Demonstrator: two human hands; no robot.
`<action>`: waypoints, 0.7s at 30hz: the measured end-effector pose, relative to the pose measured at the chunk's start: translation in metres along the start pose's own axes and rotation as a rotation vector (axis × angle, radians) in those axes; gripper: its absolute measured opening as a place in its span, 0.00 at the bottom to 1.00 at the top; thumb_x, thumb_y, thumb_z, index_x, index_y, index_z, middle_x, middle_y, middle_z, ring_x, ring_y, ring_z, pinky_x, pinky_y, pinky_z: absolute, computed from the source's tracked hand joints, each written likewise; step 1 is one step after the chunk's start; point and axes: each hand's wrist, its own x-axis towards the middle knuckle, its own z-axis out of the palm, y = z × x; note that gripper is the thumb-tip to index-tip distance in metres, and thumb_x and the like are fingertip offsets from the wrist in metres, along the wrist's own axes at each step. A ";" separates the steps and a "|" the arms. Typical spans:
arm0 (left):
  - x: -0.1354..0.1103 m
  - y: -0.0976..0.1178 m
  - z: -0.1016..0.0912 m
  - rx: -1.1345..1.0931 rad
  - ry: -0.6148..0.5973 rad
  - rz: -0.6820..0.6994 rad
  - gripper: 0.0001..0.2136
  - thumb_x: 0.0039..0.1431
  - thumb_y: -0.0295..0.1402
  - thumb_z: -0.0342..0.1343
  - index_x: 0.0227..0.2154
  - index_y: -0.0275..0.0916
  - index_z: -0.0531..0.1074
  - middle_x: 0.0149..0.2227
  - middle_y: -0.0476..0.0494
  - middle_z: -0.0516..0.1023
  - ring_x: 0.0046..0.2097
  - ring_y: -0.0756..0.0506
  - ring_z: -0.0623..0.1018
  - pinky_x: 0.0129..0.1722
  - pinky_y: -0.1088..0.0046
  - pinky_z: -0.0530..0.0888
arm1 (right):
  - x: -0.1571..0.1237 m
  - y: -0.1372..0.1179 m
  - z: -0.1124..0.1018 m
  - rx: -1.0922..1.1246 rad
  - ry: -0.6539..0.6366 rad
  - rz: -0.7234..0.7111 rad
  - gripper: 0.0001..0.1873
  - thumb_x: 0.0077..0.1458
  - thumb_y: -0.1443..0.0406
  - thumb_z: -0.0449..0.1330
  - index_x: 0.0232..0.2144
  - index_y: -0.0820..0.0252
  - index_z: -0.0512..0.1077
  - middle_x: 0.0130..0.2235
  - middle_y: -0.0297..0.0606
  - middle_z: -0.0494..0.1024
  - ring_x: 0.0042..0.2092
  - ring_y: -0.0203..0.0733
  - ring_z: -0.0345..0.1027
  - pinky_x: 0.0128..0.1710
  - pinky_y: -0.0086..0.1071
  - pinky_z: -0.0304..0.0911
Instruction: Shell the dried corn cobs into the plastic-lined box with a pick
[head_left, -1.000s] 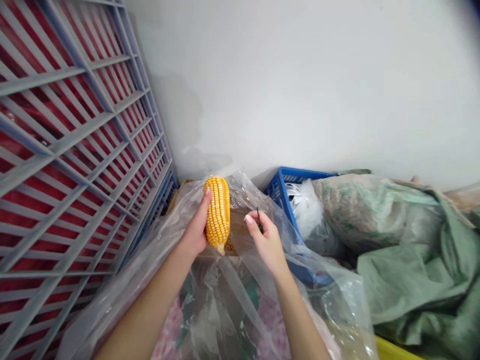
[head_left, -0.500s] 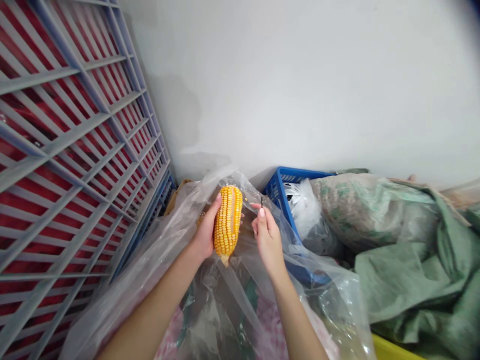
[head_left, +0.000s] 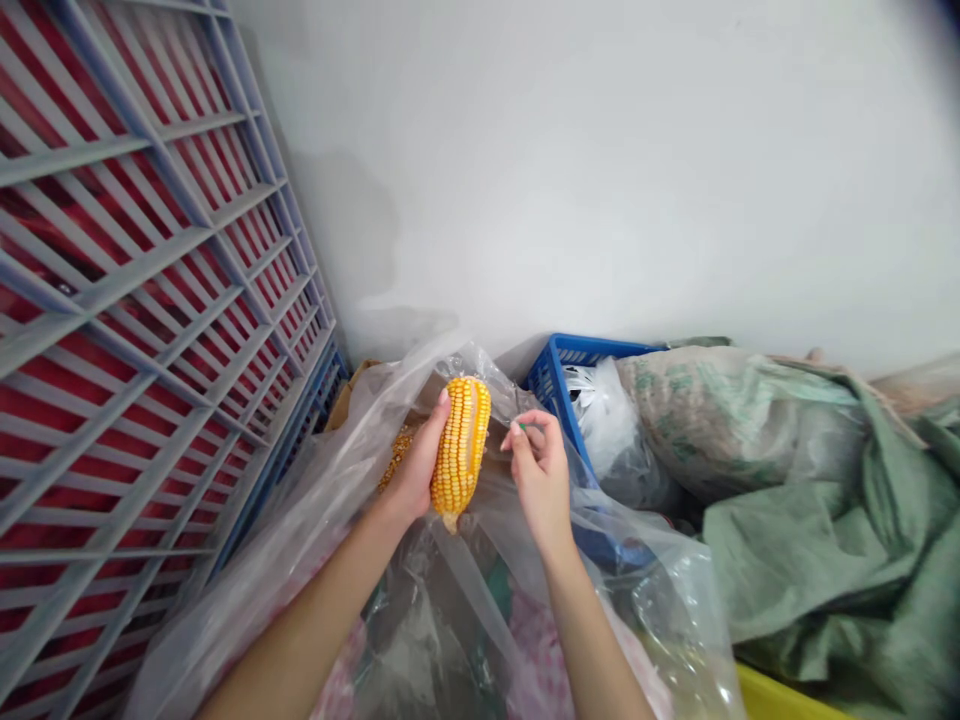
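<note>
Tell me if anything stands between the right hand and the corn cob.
Nothing visible does. The right hand is apart from the corn cob across a small open gap. The clear plastic bag lies behind and below, not across that gap. The left hand grips the cob's other side.

Bare arms and hands are being shown at the near edge

The slender left forearm (head_left: 307, 610) and right forearm (head_left: 589, 630) are being seen uncovered up to the wrists, while tapering fingers are being shown on the left hand (head_left: 420, 465) and right hand (head_left: 541, 470), with short, rounded fingernails (head_left: 444, 397) being visible.
</note>
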 end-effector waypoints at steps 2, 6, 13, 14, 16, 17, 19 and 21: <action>0.003 -0.002 -0.003 -0.002 0.039 0.025 0.24 0.48 0.52 0.53 0.39 0.38 0.73 0.33 0.43 0.78 0.32 0.47 0.76 0.31 0.75 0.72 | 0.000 -0.005 -0.003 0.100 -0.016 0.074 0.13 0.50 0.58 0.56 0.38 0.58 0.66 0.26 0.29 0.64 0.20 0.26 0.49 0.18 0.23 0.49; 0.009 -0.004 -0.007 -0.008 0.068 0.002 0.22 0.48 0.51 0.53 0.39 0.39 0.73 0.34 0.44 0.78 0.30 0.48 0.76 0.31 0.74 0.72 | 0.001 -0.010 -0.010 0.289 -0.077 0.120 0.18 0.48 0.58 0.59 0.42 0.56 0.67 0.25 0.29 0.61 0.22 0.28 0.53 0.21 0.25 0.52; 0.004 -0.006 -0.009 0.072 -0.017 0.020 0.25 0.48 0.51 0.53 0.45 0.42 0.68 0.35 0.42 0.76 0.31 0.47 0.76 0.30 0.72 0.71 | 0.011 -0.013 -0.027 0.234 0.185 -0.162 0.10 0.52 0.59 0.55 0.28 0.60 0.69 0.32 0.35 0.68 0.36 0.35 0.62 0.39 0.32 0.58; 0.003 -0.007 -0.008 0.084 -0.022 0.033 0.24 0.48 0.51 0.53 0.46 0.43 0.67 0.36 0.43 0.76 0.31 0.47 0.76 0.30 0.72 0.71 | 0.011 -0.017 -0.028 0.307 0.160 -0.169 0.07 0.51 0.60 0.55 0.30 0.58 0.68 0.29 0.33 0.66 0.35 0.35 0.62 0.38 0.33 0.58; 0.002 -0.011 -0.007 0.115 -0.014 0.041 0.24 0.48 0.51 0.53 0.46 0.43 0.66 0.35 0.44 0.75 0.31 0.46 0.76 0.28 0.72 0.70 | 0.009 -0.027 -0.027 0.472 0.103 -0.144 0.07 0.52 0.60 0.54 0.34 0.55 0.65 0.23 0.28 0.58 0.26 0.31 0.56 0.29 0.29 0.57; 0.002 -0.013 -0.006 0.134 -0.007 0.054 0.24 0.48 0.51 0.53 0.45 0.42 0.66 0.35 0.44 0.75 0.32 0.46 0.76 0.29 0.73 0.69 | 0.007 -0.032 -0.026 0.535 0.083 -0.122 0.08 0.53 0.57 0.51 0.32 0.54 0.64 0.21 0.26 0.54 0.22 0.31 0.51 0.25 0.27 0.54; 0.001 -0.017 -0.005 0.185 0.007 0.111 0.23 0.49 0.51 0.52 0.42 0.40 0.68 0.35 0.43 0.75 0.35 0.46 0.75 0.31 0.74 0.68 | 0.002 -0.038 -0.022 0.606 0.064 -0.076 0.19 0.55 0.51 0.44 0.22 0.56 0.58 0.19 0.26 0.47 0.19 0.31 0.42 0.20 0.26 0.46; 0.001 -0.021 -0.002 0.249 0.018 0.169 0.22 0.49 0.51 0.52 0.39 0.38 0.70 0.34 0.43 0.74 0.36 0.46 0.73 0.33 0.74 0.67 | -0.001 -0.040 -0.018 0.648 0.049 -0.026 0.26 0.55 0.47 0.38 0.15 0.58 0.49 0.17 0.27 0.44 0.19 0.31 0.39 0.18 0.26 0.43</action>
